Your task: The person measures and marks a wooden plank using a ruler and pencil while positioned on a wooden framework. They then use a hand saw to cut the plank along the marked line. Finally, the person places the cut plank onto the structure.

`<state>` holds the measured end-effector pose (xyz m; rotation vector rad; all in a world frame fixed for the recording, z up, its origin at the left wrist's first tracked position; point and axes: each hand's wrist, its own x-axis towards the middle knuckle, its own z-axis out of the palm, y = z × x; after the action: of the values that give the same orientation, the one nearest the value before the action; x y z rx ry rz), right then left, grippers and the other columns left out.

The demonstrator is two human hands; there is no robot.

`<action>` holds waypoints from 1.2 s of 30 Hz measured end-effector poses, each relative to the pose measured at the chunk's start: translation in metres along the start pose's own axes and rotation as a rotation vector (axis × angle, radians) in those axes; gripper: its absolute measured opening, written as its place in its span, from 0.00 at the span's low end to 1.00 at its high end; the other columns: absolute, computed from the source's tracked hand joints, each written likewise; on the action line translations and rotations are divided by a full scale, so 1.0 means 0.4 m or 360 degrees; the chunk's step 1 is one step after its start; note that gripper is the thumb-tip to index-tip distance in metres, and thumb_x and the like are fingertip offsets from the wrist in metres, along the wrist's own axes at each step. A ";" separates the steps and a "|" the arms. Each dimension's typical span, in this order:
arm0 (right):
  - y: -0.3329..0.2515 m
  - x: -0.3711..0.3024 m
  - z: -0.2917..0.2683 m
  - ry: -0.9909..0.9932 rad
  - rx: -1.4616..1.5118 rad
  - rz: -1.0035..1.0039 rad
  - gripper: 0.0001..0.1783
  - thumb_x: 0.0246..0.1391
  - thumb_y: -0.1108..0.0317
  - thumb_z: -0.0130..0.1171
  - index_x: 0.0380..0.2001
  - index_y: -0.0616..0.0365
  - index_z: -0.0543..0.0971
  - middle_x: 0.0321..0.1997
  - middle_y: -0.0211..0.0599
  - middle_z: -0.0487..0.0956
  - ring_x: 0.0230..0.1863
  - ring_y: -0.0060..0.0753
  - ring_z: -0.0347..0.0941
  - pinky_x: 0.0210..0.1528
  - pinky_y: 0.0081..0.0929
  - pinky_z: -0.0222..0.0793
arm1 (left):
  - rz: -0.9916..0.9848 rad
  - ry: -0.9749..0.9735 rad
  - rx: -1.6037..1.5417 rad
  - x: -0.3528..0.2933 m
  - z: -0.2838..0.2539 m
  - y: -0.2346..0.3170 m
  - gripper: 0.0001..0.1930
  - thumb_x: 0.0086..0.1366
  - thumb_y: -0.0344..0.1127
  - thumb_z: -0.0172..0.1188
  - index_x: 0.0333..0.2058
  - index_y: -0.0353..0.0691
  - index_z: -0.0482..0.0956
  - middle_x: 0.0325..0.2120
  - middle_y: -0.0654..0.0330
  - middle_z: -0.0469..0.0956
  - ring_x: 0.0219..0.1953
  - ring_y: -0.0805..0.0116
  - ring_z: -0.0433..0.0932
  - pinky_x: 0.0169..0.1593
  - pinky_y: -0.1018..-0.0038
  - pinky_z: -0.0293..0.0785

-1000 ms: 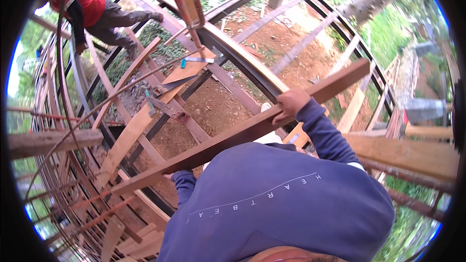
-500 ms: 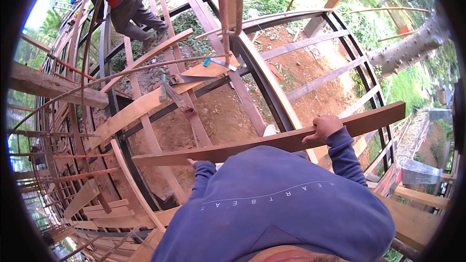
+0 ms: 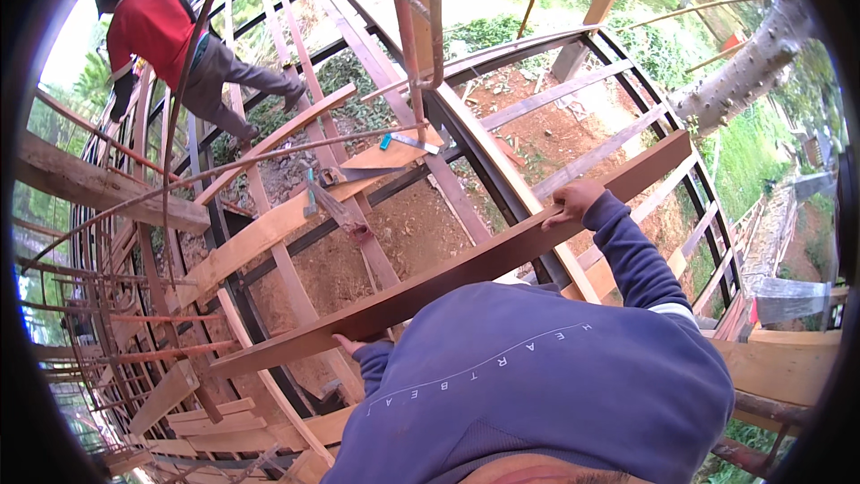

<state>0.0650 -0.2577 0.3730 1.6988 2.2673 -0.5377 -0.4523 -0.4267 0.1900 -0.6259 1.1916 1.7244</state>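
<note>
A long brown wooden plank (image 3: pixel 448 273) lies aslant across the front of my body, its right end farther away and its left end nearer. My right hand (image 3: pixel 575 202) is closed over its upper edge, right of the middle. Lower down, my left hand (image 3: pixel 354 342) grips the near edge with the thumb against the plank; the other fingers are partly hidden. The plank passes over a framework of dark metal beams (image 3: pixel 493 175) and wooden slats. Beyond it, a paler board (image 3: pixel 246 240) carries a square with a teal handle (image 3: pixel 385 141) and a dark flat blade (image 3: pixel 367 173).
Left of the far beams, a person in a red top (image 3: pixel 161 31) stands on the frame. A rusty upright pipe (image 3: pixel 400 27) rises ahead. Reddish soil (image 3: pixel 412 224) shows between the slats. A thick timber (image 3: pixel 107 181) juts in from the left, and a tree trunk (image 3: pixel 748 72) leans at the right.
The plank has swung anticlockwise: its right end moved away and left, its left end nearer. Both hands moved with it. The person in red stepped left and shows more fully.
</note>
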 end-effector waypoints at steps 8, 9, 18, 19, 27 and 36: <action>0.244 -0.091 0.045 0.0516 0.0213 0.0050 0.36 0.55 0.31 0.54 0.22 0.57 0.79 0.24 0.49 0.77 0.28 0.55 0.75 0.32 0.46 0.69 | 0.0015 -0.1230 0.0307 -0.218 0.220 0.017 0.37 0.60 0.56 0.65 0.62 0.40 0.67 0.57 0.50 0.73 0.58 0.51 0.73 0.62 0.52 0.71; 0.280 -0.119 0.059 0.0565 0.0262 0.0048 0.35 0.57 0.32 0.53 0.22 0.58 0.79 0.24 0.50 0.76 0.28 0.56 0.74 0.32 0.46 0.69 | 0.0007 -0.1260 0.0369 -0.236 0.236 0.017 0.37 0.60 0.55 0.65 0.62 0.39 0.67 0.57 0.50 0.73 0.58 0.50 0.73 0.61 0.52 0.71; 0.469 -0.244 0.186 0.0809 0.0816 0.0467 0.35 0.65 0.39 0.39 0.40 0.63 0.79 0.36 0.58 0.79 0.41 0.62 0.74 0.45 0.46 0.69 | 0.0103 -0.2008 0.0772 -0.354 0.418 -0.062 0.35 0.61 0.47 0.67 0.63 0.38 0.66 0.59 0.51 0.71 0.60 0.54 0.71 0.58 0.54 0.75; 0.499 -0.267 0.207 0.0690 0.0909 0.0583 0.35 0.65 0.39 0.38 0.37 0.63 0.78 0.35 0.57 0.78 0.38 0.60 0.73 0.44 0.44 0.68 | 0.0140 -0.2036 0.0819 -0.383 0.434 -0.079 0.35 0.60 0.46 0.68 0.61 0.38 0.67 0.57 0.51 0.72 0.59 0.55 0.73 0.57 0.56 0.75; 0.716 -0.352 0.536 0.1108 0.1344 0.0791 0.29 0.66 0.49 0.47 0.24 0.64 0.79 0.21 0.42 0.75 0.28 0.39 0.72 0.36 0.35 0.68 | 0.0425 -0.2185 0.1417 -0.622 0.563 -0.331 0.27 0.56 0.42 0.75 0.50 0.35 0.76 0.44 0.56 0.80 0.45 0.62 0.80 0.49 0.63 0.76; 0.765 -0.446 0.836 0.1147 0.1845 0.1021 0.30 0.69 0.52 0.43 0.22 0.65 0.80 0.20 0.35 0.77 0.26 0.28 0.69 0.34 0.31 0.65 | 0.0863 -0.2852 0.1935 -0.831 0.724 -0.544 0.13 0.61 0.34 0.68 0.42 0.33 0.82 0.38 0.55 0.82 0.42 0.61 0.81 0.46 0.66 0.76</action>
<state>0.4040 -0.4824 0.1044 3.4311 1.5069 -1.3909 -0.0838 -0.2708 0.4757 1.7334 0.6696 0.8488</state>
